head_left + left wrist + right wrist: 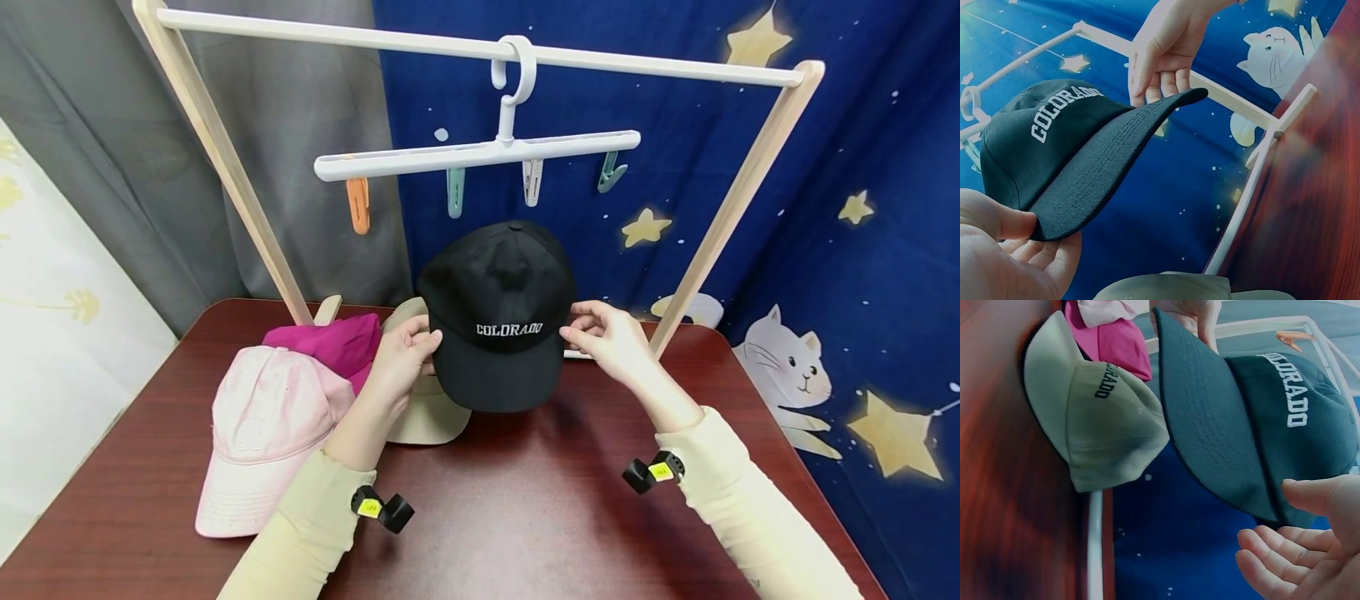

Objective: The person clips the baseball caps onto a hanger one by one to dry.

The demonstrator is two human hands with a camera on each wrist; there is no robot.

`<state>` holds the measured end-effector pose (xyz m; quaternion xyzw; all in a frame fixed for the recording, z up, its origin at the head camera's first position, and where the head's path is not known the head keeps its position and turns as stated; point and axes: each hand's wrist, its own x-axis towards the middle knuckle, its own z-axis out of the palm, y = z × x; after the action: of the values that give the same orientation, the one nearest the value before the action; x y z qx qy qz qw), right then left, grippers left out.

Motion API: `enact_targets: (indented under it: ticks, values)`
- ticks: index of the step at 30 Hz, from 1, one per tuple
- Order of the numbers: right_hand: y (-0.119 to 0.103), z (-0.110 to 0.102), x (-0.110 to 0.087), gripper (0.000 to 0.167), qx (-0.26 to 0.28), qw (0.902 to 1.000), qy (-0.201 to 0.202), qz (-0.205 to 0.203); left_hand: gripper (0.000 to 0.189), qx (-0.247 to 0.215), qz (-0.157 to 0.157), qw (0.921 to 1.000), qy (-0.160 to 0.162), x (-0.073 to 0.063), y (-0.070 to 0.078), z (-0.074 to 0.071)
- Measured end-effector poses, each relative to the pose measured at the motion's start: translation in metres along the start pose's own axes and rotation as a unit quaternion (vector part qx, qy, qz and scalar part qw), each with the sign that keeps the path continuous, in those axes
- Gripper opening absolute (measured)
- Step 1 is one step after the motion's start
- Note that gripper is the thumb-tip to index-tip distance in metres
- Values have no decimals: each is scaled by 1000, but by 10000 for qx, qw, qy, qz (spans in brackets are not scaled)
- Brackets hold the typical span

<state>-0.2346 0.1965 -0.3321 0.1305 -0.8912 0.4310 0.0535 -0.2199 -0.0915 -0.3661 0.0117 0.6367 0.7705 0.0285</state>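
Observation:
A black baseball cap (pixel 504 287) with white COLORADO lettering is held up in front of the rack, its brim toward me. On one side my left hand (pixel 401 358) pinches the cap by the edge of its brim, thumb on top and fingers underneath in the left wrist view. At the opposite side my right hand (pixel 611 340) grips the cap near where brim and crown meet, with thumb in front. Above the cap, a white hanger (pixel 420 160) carries an orange clothespin (pixel 359 207), a teal one, a white one and a green one.
The hanger hooks over the white bar (pixel 645 65) of a wooden rack. On the dark red table (pixel 525 517), a pink cap (pixel 273 417), a magenta cap (pixel 333 342) and a beige cap (pixel 1110 425) lie left and behind. Curtains (pixel 885 275) hang at the back.

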Motion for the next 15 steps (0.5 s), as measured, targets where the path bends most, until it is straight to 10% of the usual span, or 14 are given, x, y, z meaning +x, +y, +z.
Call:
enact_targets:
  ticks: [6,15]
  values:
    - [-15,-21,9,36,-326,9994,73,-62,23,-224,42,9997,-3,1,0,-3]
    - [-45,-51,31,28,-298,9880,1266,-831,25,-211,-53,9998,-27,0,3,-3]
